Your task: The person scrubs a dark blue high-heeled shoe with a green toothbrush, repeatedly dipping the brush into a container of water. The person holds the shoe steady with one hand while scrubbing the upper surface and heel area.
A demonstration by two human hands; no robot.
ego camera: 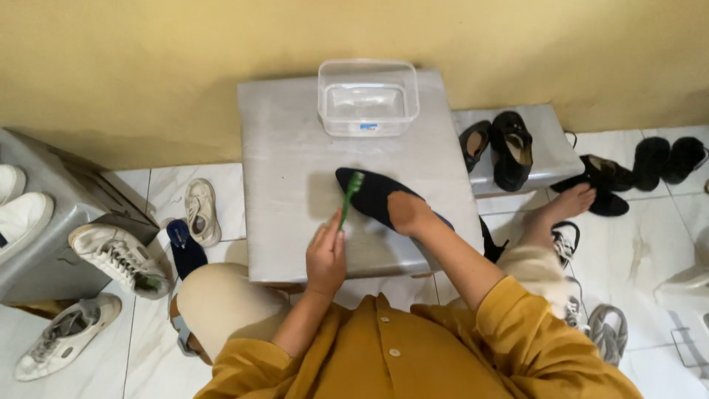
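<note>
A black pointed flat shoe lies on a grey metal table, toe pointing to the far left. My right hand is pushed inside the shoe's opening and holds it. A green toothbrush is gripped in my left hand, its bristled head resting against the shoe's toe. Both arms wear mustard yellow sleeves.
A clear plastic container stands at the table's far edge. Black shoes rest on a lower grey stand to the right, with more shoes on the tiled floor. White sneakers lie at the left beside a grey box. A yellow wall is behind.
</note>
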